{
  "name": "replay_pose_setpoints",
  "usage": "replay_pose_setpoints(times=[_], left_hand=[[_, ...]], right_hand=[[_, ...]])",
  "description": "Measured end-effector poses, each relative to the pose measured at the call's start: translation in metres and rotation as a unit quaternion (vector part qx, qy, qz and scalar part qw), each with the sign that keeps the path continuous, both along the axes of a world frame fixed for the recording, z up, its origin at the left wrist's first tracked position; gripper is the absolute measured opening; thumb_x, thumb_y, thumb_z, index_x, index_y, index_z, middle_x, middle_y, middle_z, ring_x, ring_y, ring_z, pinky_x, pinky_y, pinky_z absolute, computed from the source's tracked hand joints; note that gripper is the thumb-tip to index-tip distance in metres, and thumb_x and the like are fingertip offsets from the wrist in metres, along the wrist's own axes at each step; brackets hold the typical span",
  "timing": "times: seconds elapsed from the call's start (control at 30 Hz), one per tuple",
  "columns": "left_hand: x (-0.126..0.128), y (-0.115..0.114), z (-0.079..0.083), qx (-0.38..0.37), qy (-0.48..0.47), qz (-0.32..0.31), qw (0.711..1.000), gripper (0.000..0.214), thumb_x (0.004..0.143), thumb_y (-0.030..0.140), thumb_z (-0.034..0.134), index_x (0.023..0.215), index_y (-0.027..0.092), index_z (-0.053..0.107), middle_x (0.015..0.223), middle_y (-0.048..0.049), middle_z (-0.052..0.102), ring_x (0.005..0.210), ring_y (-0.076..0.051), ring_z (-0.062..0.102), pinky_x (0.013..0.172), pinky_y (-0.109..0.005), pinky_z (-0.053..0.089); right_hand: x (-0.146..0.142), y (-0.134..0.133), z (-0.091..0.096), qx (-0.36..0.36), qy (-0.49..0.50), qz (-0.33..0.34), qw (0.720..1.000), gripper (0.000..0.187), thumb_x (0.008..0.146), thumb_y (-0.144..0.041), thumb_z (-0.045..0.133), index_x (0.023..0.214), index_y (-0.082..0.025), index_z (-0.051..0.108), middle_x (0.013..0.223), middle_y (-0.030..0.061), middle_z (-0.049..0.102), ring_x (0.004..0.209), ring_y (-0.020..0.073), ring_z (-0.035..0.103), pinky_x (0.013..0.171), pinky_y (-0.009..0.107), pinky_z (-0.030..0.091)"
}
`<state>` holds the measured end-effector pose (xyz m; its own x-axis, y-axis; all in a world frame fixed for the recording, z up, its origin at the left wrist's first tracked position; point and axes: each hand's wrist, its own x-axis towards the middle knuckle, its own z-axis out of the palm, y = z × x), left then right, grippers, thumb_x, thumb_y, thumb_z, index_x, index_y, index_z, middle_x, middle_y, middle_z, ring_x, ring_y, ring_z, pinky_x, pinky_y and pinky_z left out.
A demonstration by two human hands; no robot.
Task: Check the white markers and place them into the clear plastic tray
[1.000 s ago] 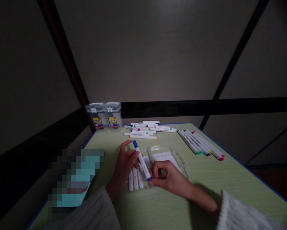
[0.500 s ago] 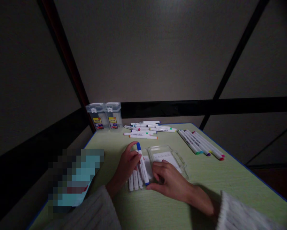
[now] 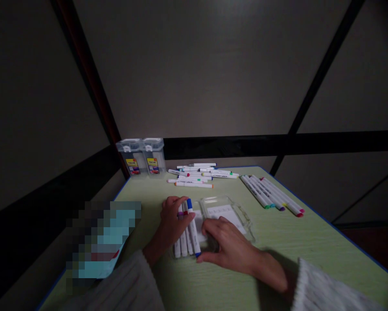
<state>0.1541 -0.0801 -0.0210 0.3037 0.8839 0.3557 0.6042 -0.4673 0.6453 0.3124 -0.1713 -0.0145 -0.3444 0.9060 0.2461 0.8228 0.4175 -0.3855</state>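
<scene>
My left hand (image 3: 172,222) is closed on the upper part of a white marker with blue ends (image 3: 193,231). The marker lies slanted along the right side of several white markers (image 3: 182,244) in the left half of an open clear plastic case (image 3: 215,200). Purple and red bands show on those markers, partly behind my left fingers. My right hand (image 3: 228,244) is beside the case's middle, fingers curled and thumb stretched apart from them. The thumb tip touches the blue marker's lower end. A white paper (image 3: 229,216) lies in the right half.
Loose markers (image 3: 194,185) are piled at the back of the table (image 3: 278,259). More markers (image 3: 268,192) lie in a row on the right. Two clear lidded boxes (image 3: 153,157) stand at the back left. A blurred-out light blue item (image 3: 106,242) lies on the left.
The blue marker's top has come down and it now lies lower, alongside the other markers. My left hand has lowered with it; my right hand has barely moved.
</scene>
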Motion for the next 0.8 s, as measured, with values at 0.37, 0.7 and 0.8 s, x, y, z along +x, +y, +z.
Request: replay_pose_setpoints(times=[0.37,0.7,0.8], left_hand=[[-0.0027,0.0066,-0.0017,-0.043,0.089,0.032,0.995,0.032,0.077,0.019,0.046,0.102,0.019,0.065,0.102,-0.0073,0.056,0.104,-0.022,0.049,0.092,-0.034,0.039],[0.0046,-0.0002,0.0017,-0.061,0.152,0.043,0.986,0.039,0.077,0.011,0.042,0.11,0.017,0.062,0.11,-0.0102,0.054,0.109,-0.023,0.046,0.095,-0.037,0.034],[0.0053,-0.0009,0.0012,-0.057,0.167,0.042,0.984,0.042,0.077,0.009,0.039,0.11,0.02,0.062,0.111,-0.009,0.054,0.109,-0.023,0.045,0.095,-0.037,0.033]], right_hand=[[0.0007,-0.0018,0.004,-0.018,0.032,0.021,0.999,0.064,0.071,-0.056,0.062,0.121,-0.017,0.051,0.111,0.0126,0.06,0.102,0.0272,0.056,0.085,0.039,0.041],[0.0002,0.0002,0.001,-0.012,0.011,0.023,1.0,0.064,0.072,-0.057,0.06,0.123,-0.019,0.055,0.1,0.0113,0.061,0.093,0.0263,0.057,0.079,0.037,0.044],[-0.0002,0.0019,0.0007,-0.021,0.029,0.024,0.999,0.065,0.072,-0.055,0.061,0.123,-0.017,0.055,0.097,0.0111,0.06,0.092,0.0258,0.057,0.079,0.037,0.044]])
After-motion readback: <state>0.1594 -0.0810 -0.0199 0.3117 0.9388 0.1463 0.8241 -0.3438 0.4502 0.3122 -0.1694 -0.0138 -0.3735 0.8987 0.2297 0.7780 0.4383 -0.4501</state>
